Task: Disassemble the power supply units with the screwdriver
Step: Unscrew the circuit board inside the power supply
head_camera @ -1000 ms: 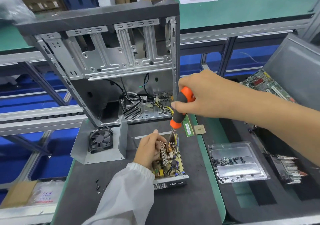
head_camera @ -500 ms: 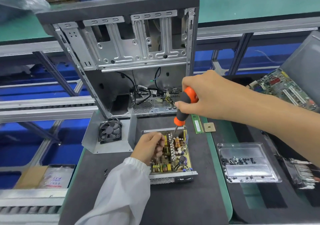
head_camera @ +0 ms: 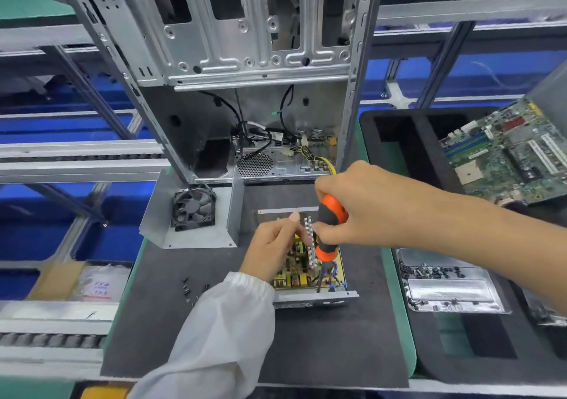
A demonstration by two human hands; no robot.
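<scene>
Right hand [head_camera: 362, 205] wrapped round the orange-and-black handle of the screwdriver [head_camera: 329, 233], shaft running down to the near right corner of the open power supply unit [head_camera: 310, 273]; tip hidden among the blue wires, so contact with a screw not confirmable. Left hand [head_camera: 273, 245] curled over the far left part of the circuit board, fingertips pinched at the white finned heatsink [head_camera: 310, 242]; hard to tell whether gripping it or only steadying against it. Unit flat on the dark mat [head_camera: 306, 352], mid-desk, just in front of the stripped computer case [head_camera: 245, 61], with the removed metal cover and fan [head_camera: 193, 208] beside it to the left.

Likely step: backing out a board screw at that near right corner. To do it well:
- Seat the tip fully before turning; keep the shaft upright over the screw, not leaning into the wires.
- Press down firmly while turning slowly, to avoid stripping the head.
- Keep the left hand bearing on the board or chassis so the unit cannot swivel on the mat.
- Keep fingers off capacitor leads and sharp heatsink fins.
- Lift the freed screw out and drop it in the clear screw tray [head_camera: 451, 288] on the right side of the desk, not among the loose ones [head_camera: 187, 288] on the mat's left.
</scene>
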